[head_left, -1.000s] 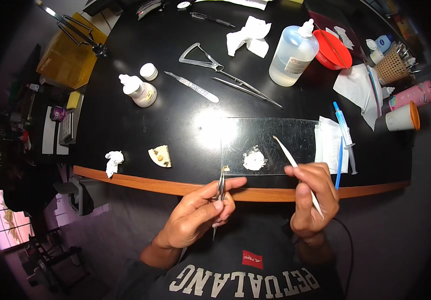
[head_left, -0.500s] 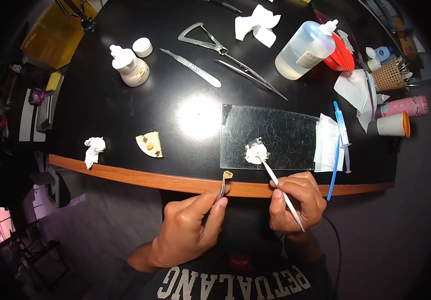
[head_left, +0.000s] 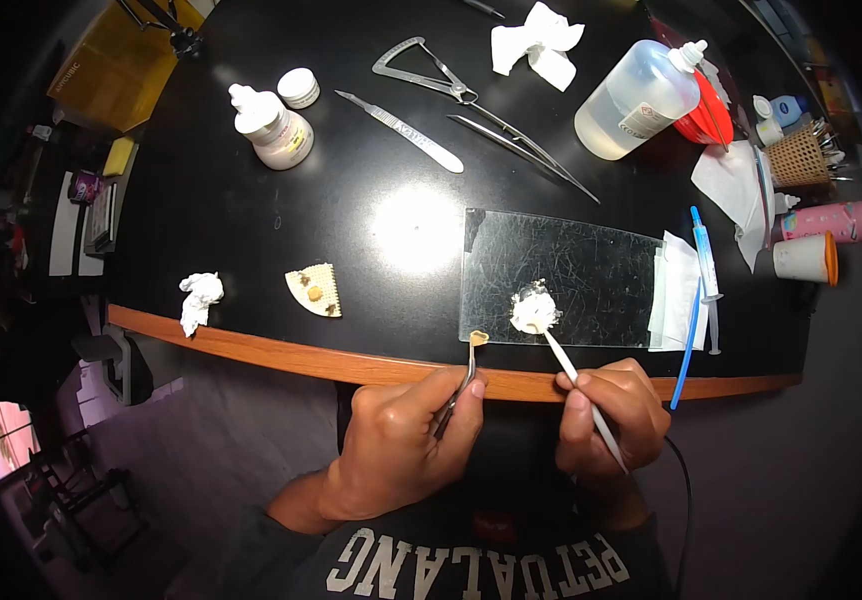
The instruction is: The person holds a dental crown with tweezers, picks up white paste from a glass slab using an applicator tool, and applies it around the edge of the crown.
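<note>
My left hand [head_left: 406, 435] pinches slim metal tweezers [head_left: 469, 375]. A small tan, cup-like piece [head_left: 479, 338] sits at their tip, over the glass slab's near left corner. In my right hand [head_left: 616, 415] is a thin white stick-like tool [head_left: 581, 395], held like a pen. Its tip touches a mound of white paste [head_left: 532, 306] on the scratched glass slab [head_left: 591, 260]. The far end of the tool points back past my palm. To the left lies a beige textured wedge [head_left: 325, 280] bearing small tan and brown bits.
Crumpled tissue [head_left: 201, 300] lies near the wooden edge [head_left: 251, 350]. Farther back are a dropper bottle [head_left: 276, 135], a scalpel [head_left: 401, 133], a caliper [head_left: 431, 75], long tweezers [head_left: 526, 155] and a large bottle [head_left: 636, 100]. A blue syringe [head_left: 703, 255] rests right of the slab.
The whole view has shifted, so the table appears farther right. My left hand has brought the tan piece slightly forward over the slab's edge. The white tool's tip stays at the paste.
</note>
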A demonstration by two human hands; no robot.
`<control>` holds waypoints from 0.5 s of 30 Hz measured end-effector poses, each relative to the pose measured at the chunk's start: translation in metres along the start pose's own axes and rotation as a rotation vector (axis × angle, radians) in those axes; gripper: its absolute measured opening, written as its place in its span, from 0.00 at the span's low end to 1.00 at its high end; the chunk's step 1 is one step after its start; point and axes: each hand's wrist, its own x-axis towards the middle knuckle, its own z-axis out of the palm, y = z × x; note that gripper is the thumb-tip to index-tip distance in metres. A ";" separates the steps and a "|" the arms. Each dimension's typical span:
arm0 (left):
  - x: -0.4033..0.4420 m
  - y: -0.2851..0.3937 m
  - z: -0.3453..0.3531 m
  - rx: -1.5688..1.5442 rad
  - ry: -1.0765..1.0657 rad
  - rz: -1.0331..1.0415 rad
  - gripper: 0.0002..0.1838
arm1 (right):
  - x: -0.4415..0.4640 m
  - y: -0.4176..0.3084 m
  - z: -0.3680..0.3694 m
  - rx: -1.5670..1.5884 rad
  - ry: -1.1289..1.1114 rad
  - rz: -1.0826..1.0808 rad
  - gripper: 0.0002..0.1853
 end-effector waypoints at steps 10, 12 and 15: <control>0.000 -0.002 0.008 -0.122 0.026 -0.013 0.05 | -0.012 -0.008 0.015 0.169 0.013 -0.120 0.13; -0.001 -0.004 0.008 -0.144 0.020 -0.001 0.06 | -0.012 -0.007 0.013 0.157 0.011 -0.133 0.13; -0.002 -0.007 0.009 -0.182 0.010 -0.004 0.08 | -0.013 -0.005 0.014 0.137 0.009 -0.144 0.13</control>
